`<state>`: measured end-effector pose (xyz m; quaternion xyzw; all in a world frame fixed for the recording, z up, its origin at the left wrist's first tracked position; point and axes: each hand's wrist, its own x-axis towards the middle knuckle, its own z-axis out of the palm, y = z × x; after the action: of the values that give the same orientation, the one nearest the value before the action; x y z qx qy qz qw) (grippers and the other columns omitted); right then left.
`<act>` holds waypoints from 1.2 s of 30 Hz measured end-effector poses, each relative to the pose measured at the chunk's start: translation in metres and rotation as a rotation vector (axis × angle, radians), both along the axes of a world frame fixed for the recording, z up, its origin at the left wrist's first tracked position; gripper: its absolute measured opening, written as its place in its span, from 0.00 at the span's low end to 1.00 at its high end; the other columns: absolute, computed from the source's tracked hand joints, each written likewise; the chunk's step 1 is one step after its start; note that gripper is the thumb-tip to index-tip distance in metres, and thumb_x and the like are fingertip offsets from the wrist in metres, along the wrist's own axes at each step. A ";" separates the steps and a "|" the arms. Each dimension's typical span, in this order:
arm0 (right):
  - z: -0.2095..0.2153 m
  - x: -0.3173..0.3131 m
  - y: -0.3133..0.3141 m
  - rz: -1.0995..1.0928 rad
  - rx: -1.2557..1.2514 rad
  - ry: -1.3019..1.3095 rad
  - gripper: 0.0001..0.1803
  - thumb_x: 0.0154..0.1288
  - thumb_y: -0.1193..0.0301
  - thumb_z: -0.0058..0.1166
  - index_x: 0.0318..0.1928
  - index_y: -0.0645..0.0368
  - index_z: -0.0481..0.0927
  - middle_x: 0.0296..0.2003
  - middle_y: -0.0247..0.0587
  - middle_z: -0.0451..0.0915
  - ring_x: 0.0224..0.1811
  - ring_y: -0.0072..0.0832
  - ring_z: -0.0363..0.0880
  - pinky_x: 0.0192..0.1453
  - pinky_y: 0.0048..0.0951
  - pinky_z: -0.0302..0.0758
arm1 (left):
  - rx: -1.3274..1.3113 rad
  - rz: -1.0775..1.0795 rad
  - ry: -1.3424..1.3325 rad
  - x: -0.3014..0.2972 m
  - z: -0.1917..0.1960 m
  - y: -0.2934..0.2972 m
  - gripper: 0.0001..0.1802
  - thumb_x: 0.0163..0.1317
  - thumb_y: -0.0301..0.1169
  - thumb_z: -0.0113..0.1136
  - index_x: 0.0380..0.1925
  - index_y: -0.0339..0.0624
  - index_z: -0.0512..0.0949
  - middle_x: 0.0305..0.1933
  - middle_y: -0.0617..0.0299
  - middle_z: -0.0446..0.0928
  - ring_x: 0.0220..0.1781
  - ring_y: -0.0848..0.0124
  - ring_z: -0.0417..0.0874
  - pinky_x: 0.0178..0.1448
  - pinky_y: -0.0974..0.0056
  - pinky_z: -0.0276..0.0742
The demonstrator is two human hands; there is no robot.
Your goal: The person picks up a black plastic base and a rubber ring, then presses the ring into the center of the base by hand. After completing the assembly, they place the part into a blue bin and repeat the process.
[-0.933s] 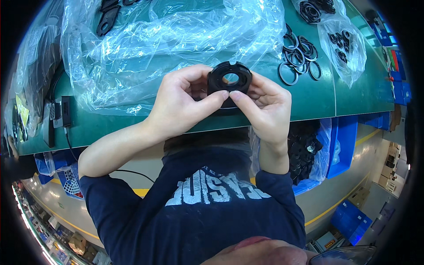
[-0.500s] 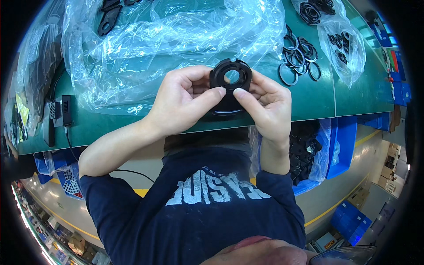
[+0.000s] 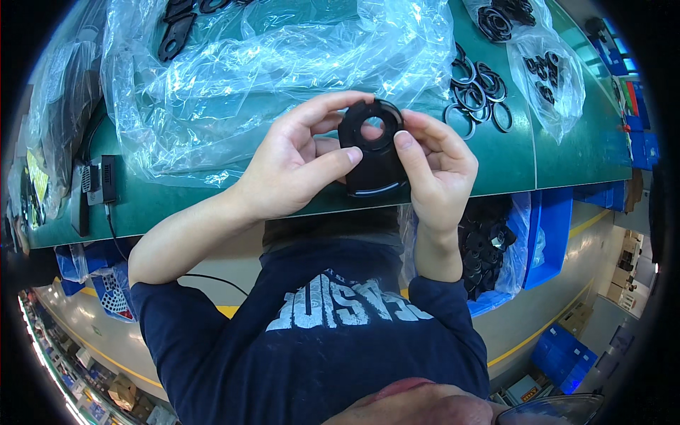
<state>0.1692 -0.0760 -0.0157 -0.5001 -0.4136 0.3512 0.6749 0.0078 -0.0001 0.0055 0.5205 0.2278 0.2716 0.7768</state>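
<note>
Between both hands, above the near edge of the green table, is a black plastic part with a round hole toward its far end. My left hand grips its left side, thumb on the face and index finger reaching to the far rim. On the right side, my right hand pinches the part between thumb and fingers. A fingertip shows through the hole. The fingers behind the part are mostly hidden.
Clear plastic sheeting covers much of the green table. Black rings lie loose to the right, near bags of small black parts. Below the edge stands a blue bin beside a lined box of black parts. A small black device sits left.
The black part has tilted so more of its lower face shows. My left index finger has moved up to its far rim, and my right thumb has shifted to its right edge.
</note>
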 end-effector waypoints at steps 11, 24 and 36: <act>-0.001 -0.001 -0.004 -0.069 0.176 -0.192 0.07 0.52 0.85 0.60 0.34 0.70 0.79 0.34 0.45 0.80 0.36 0.24 0.79 0.39 0.20 0.75 | 0.210 -0.052 0.064 -0.005 -0.004 0.002 0.18 0.63 0.24 0.51 0.54 0.31 0.70 0.46 0.56 0.77 0.49 0.74 0.76 0.56 0.70 0.70; 0.005 0.001 -0.003 -0.025 0.206 -0.438 0.08 0.46 0.87 0.62 0.29 0.69 0.78 0.30 0.46 0.80 0.32 0.29 0.80 0.36 0.23 0.75 | 0.219 -0.026 0.127 -0.005 -0.001 0.001 0.16 0.60 0.23 0.55 0.49 0.30 0.74 0.43 0.56 0.79 0.44 0.75 0.79 0.49 0.71 0.74; 0.003 -0.004 -0.006 0.113 0.073 -0.267 0.09 0.52 0.85 0.59 0.37 0.71 0.80 0.32 0.44 0.79 0.33 0.23 0.77 0.36 0.19 0.71 | 0.405 0.121 0.216 -0.007 0.002 -0.003 0.09 0.56 0.21 0.58 0.38 0.31 0.81 0.36 0.54 0.82 0.37 0.76 0.80 0.41 0.73 0.75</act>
<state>0.1653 -0.0820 -0.0130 -0.4936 -0.5395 0.3038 0.6107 0.0004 -0.0031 0.0079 0.6769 0.2814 0.3008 0.6100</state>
